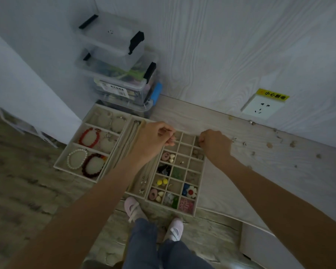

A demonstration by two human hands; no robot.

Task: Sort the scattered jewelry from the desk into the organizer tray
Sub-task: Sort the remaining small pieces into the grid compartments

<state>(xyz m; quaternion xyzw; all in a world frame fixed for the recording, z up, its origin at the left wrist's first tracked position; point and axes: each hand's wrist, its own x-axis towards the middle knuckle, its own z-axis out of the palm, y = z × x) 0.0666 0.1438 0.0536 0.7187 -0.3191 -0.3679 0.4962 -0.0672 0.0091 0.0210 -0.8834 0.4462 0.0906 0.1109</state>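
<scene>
Both hands over the organizer tray's far edge: left hand pinching a thin earring, right hand fingers curled, contents untellable.

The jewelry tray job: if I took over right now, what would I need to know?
Left hand pinches a thin silver piece over the beige grid organizer tray. Right hand is curled at the tray's far right corner; what it holds is hidden.
Done: red bead bracelet and white pearl bracelet sit in the beige bracelet tray; many grid cells hold small pieces.
Left: small scattered jewelry lies on the pale wooden desk.
</scene>
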